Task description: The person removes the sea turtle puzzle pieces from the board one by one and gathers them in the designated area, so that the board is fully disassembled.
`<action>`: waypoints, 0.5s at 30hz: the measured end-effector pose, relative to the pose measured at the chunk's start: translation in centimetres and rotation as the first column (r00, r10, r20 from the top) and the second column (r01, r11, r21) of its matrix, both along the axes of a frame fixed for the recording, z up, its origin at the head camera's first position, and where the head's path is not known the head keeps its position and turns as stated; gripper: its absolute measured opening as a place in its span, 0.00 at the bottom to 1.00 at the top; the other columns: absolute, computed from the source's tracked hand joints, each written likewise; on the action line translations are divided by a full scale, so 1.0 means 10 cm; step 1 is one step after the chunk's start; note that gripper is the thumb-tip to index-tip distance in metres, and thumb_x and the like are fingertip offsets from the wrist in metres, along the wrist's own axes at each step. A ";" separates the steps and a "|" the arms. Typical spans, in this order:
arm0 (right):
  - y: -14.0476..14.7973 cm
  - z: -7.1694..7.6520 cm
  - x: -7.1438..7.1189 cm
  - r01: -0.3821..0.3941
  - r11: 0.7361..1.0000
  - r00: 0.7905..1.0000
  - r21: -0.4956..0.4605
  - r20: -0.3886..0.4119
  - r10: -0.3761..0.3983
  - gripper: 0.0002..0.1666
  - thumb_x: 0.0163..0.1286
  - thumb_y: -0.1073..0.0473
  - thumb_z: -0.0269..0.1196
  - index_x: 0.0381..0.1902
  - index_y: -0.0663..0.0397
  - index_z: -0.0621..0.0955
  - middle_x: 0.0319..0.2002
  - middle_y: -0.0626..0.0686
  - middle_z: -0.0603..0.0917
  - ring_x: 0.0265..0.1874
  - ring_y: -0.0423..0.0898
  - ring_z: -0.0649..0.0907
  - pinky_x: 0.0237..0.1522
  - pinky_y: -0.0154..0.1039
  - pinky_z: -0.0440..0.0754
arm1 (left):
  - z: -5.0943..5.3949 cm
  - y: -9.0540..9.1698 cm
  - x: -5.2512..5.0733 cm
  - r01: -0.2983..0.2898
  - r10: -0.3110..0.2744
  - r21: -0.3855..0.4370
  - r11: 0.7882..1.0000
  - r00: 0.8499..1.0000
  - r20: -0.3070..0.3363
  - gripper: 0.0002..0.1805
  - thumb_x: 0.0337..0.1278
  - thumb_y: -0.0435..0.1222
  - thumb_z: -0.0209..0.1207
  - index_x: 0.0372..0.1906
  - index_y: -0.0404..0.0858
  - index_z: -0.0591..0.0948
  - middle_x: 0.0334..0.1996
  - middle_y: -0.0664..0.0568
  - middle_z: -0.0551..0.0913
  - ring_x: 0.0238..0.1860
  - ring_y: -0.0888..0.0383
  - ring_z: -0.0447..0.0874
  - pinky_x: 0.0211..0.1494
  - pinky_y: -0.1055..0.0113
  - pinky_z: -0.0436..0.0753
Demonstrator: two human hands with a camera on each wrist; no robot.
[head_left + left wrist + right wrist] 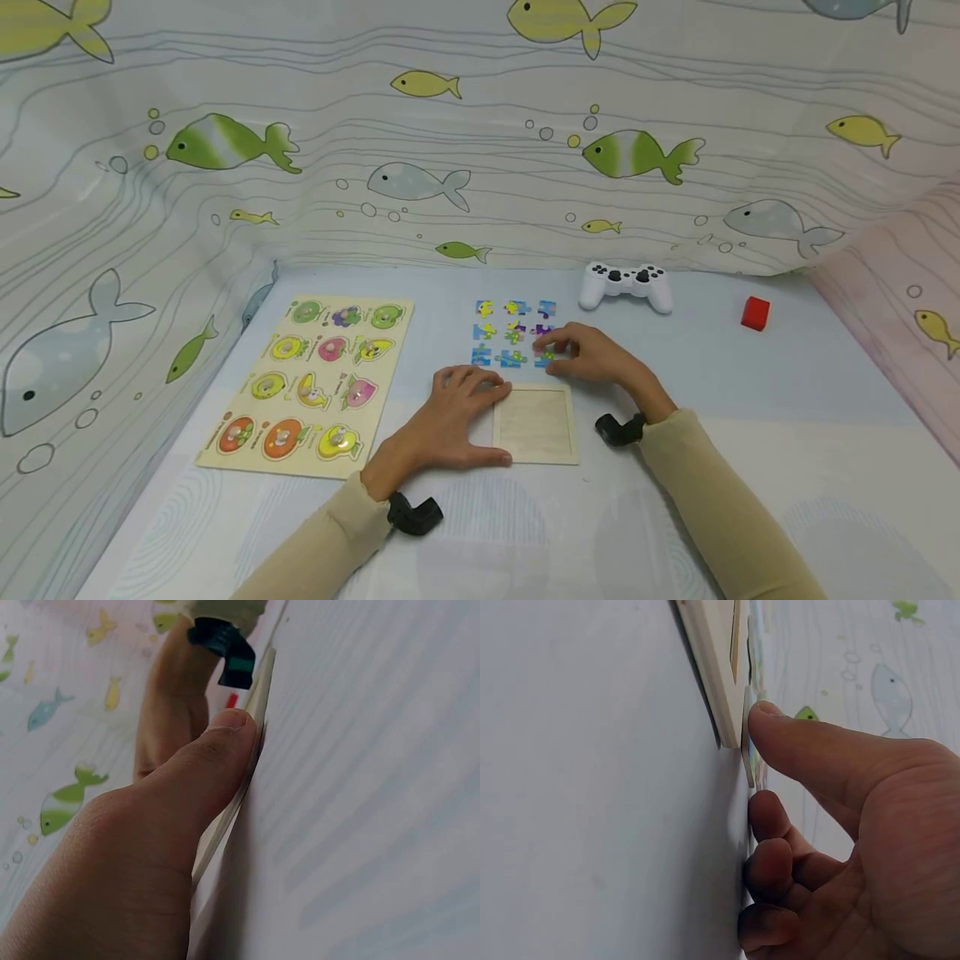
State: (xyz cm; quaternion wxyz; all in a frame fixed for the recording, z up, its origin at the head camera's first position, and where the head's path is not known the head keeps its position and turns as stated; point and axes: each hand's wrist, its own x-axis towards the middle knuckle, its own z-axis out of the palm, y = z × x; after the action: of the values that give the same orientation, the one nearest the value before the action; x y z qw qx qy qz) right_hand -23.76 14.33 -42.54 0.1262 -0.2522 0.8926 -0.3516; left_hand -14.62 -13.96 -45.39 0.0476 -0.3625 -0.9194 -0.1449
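A square wooden puzzle tray [534,423] lies in front of the person, its inside bare. My left hand [457,417] holds its left side, with the thumb at the near corner and the index finger at the far corner. In the left wrist view the thumb [217,750] touches the tray's edge. Beyond the tray, several jigsaw pieces [512,358] are spread in rows. My right hand [592,357] has thumb and index finger around the near right puzzle piece [542,360], partly hidden. The right wrist view shows the thumb [802,742] against a thin piece, the other fingers curled by the tabletop.
A wooden fruit puzzle board [390,350] lies on the left. At the back stands a white game controller [626,287], with a red block [755,313] farther right. A fish-patterned sheet [495,133] rises behind and at both sides.
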 end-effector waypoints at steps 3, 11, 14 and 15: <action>0.01 0.00 0.00 0.012 1.000 1.000 0.001 0.008 -0.012 0.24 0.65 0.58 0.72 0.59 0.46 0.85 0.48 0.53 0.82 0.40 0.47 0.75 0.44 0.39 0.74 | 0.00 0.00 -0.01 0.001 -0.001 -0.003 1.000 1.000 0.002 0.51 0.46 0.72 0.62 0.73 0.48 0.73 0.67 0.55 0.71 0.70 0.52 0.63 0.71 0.42 0.56; 0.06 0.00 -0.03 -0.012 0.999 1.000 -0.033 0.003 0.012 0.24 0.66 0.57 0.72 0.60 0.47 0.84 0.46 0.54 0.84 0.37 0.46 0.76 0.42 0.38 0.74 | -0.01 0.01 -0.03 -0.001 0.001 -0.002 1.000 1.000 0.001 0.51 0.46 0.72 0.61 0.73 0.48 0.72 0.67 0.55 0.71 0.70 0.52 0.63 0.71 0.42 0.57; 0.11 0.00 -0.02 -0.008 0.997 0.999 -0.076 0.031 0.010 0.24 0.67 0.58 0.71 0.61 0.47 0.84 0.46 0.55 0.83 0.36 0.46 0.76 0.41 0.38 0.75 | -0.01 0.00 -0.04 0.002 -0.002 0.001 1.000 1.000 0.007 0.51 0.47 0.72 0.61 0.73 0.48 0.72 0.67 0.55 0.71 0.70 0.52 0.63 0.71 0.42 0.56; 0.13 0.00 -0.01 -0.005 0.996 0.999 -0.090 0.041 0.009 0.24 0.67 0.58 0.70 0.61 0.48 0.83 0.46 0.55 0.83 0.36 0.46 0.77 0.41 0.38 0.75 | 0.00 0.00 -0.04 0.002 -0.002 -0.001 1.000 1.000 0.011 0.51 0.47 0.72 0.61 0.73 0.48 0.72 0.67 0.55 0.71 0.70 0.52 0.63 0.71 0.42 0.56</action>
State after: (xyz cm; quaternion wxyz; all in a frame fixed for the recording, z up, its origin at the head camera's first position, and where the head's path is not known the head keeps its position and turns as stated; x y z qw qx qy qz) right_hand -23.88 15.59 -42.55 0.1345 -0.2534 0.8721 -0.3963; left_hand -15.06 -13.98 -45.43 0.0421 -0.3626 -0.9194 -0.1466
